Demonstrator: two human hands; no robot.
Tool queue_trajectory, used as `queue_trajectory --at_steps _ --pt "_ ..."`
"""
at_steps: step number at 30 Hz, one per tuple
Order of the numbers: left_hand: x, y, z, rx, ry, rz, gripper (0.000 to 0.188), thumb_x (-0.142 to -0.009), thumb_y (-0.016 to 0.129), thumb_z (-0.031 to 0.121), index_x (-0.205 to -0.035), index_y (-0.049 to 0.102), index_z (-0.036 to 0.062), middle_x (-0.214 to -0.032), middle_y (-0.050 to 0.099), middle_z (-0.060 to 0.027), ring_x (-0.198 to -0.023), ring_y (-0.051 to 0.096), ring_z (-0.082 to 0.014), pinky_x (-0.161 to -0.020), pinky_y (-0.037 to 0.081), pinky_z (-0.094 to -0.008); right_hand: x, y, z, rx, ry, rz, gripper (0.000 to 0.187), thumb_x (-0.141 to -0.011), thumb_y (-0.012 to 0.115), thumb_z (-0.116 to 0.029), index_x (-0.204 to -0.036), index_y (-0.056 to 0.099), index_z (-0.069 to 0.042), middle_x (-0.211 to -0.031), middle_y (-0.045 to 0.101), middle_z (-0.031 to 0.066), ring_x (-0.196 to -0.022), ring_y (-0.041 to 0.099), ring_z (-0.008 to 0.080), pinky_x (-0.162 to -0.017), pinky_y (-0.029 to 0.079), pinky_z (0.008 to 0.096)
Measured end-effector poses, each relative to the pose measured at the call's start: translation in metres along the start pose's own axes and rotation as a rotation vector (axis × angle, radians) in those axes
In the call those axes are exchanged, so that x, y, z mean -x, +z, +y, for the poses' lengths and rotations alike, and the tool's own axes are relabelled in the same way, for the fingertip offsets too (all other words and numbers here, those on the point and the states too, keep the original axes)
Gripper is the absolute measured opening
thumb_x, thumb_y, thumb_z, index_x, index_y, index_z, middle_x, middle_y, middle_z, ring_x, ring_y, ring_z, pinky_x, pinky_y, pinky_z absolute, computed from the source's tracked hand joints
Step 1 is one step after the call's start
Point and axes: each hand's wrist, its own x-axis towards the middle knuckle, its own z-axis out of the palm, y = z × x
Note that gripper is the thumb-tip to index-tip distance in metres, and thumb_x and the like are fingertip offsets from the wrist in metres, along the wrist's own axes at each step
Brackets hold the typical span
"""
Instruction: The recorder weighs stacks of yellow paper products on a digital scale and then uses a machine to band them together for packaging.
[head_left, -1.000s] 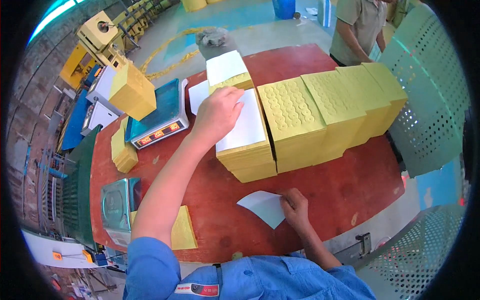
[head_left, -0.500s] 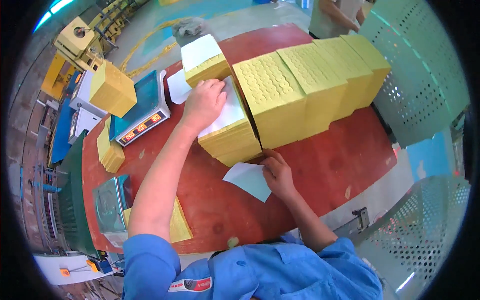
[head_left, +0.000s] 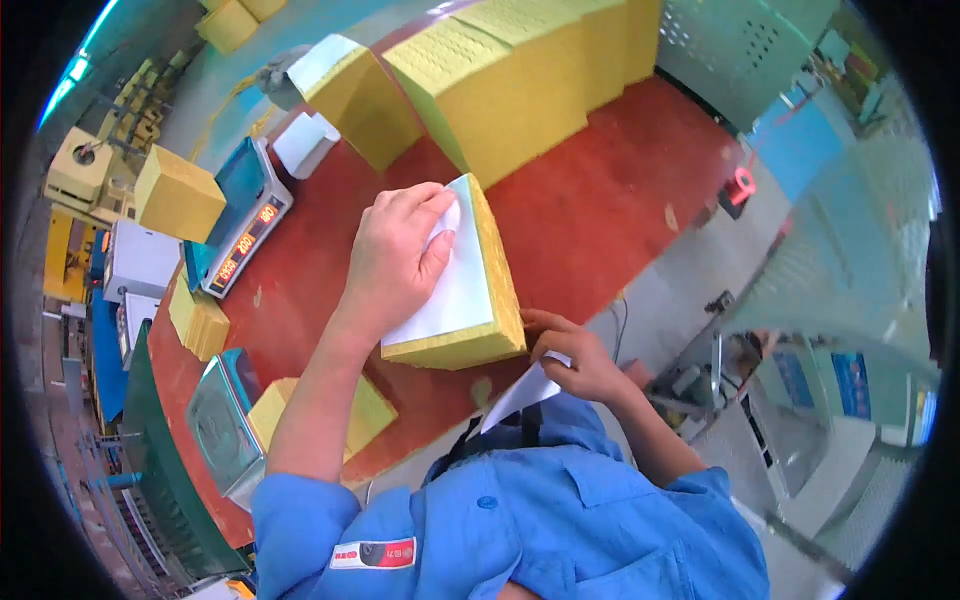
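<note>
In front of me is a block-like stack of yellow paper [head_left: 455,350] with a white sheet [head_left: 455,285] on top. My left hand [head_left: 398,250] lies across that sheet, thumb apart from the fingers, covering the stack's left edge. At the near right corner of the stack, my right hand [head_left: 572,355] pinches a folded-looking white paper sheet [head_left: 525,393], which hangs down toward my shirt. The right fingertips reach the side of the stack; its underside is hidden.
Large yellow paper stacks [head_left: 530,100] stand along the far side of the red table [head_left: 620,200]. A smaller white-topped stack [head_left: 360,100] is beside them. At left are a digital scale [head_left: 245,235], a yellow block [head_left: 180,195] and another scale [head_left: 222,425]. Perforated panels [head_left: 745,50] stand at right.
The white-topped yellow stack has come toward me, away from the large stacks, with both hands at it. My view has turned; the sheet in my right hand now hangs past the table's near edge.
</note>
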Motion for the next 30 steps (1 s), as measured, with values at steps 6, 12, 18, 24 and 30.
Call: queue_trajectory --at_steps 6,12,18,24,30 --pt "0.063 -0.019 0.054 0.105 0.156 -0.069 0.037 -0.084 0.061 0.011 -0.119 0.061 0.0 -0.126 0.059 -0.0143 -0.112 0.054 -0.033 -0.097 0.043 -0.0434 0.111 0.073 0.022 -0.963 0.305 0.379 0.01 -0.082 0.06 -0.008 -0.088 0.066 -0.002 -0.136 0.056 0.0174 -0.121 0.056 0.0346 -0.103 0.043 0.0494" --pt "0.085 -0.02 0.057 0.111 0.273 -0.032 0.038 -0.084 0.061 0.012 -0.121 0.061 0.0008 -0.127 0.058 -0.0159 -0.117 0.053 -0.0341 -0.1 0.042 -0.0435 0.102 0.139 0.022 -1.453 0.348 0.45 0.039 -0.085 0.056 -0.013 -0.121 0.058 0.0 -0.114 0.066 0.0119 -0.102 0.063 0.0233 -0.089 0.05 0.0377" --pt "0.1 -0.03 0.065 0.015 0.116 0.267 0.045 -0.088 0.064 0.02 -0.129 0.057 0.0019 -0.133 0.055 -0.0196 -0.126 0.049 -0.0365 -0.107 0.038 -0.044 0.094 0.139 0.004 -1.361 0.393 0.491 0.034 -0.083 0.056 -0.013 -0.116 0.059 -0.001 -0.106 0.067 0.0089 -0.097 0.063 0.0232 -0.086 0.049 0.037" --pt "0.129 -0.042 0.05 0.206 -0.221 -0.098 0.049 -0.093 0.059 0.023 -0.137 0.051 0.0025 -0.139 0.051 -0.0216 -0.131 0.047 -0.0322 -0.111 0.034 -0.038 0.1 0.137 -0.013 -1.247 0.425 0.562 0.028 -0.085 0.052 -0.012 -0.108 0.062 0.0 -0.104 0.066 0.0094 -0.097 0.063 0.0211 -0.085 0.048 0.034" --pt "0.156 -0.02 0.06 0.621 -0.264 -0.127 0.052 -0.1 0.047 0.026 -0.142 0.042 -0.0036 -0.145 0.046 -0.017 -0.134 0.044 -0.0253 -0.112 0.032 -0.0362 0.161 0.103 -0.042 -1.113 0.318 0.629 0.022 -0.081 0.054 -0.007 -0.101 0.062 -0.002 -0.097 0.063 0.0063 -0.094 0.06 0.0171 -0.082 0.046 0.0294"
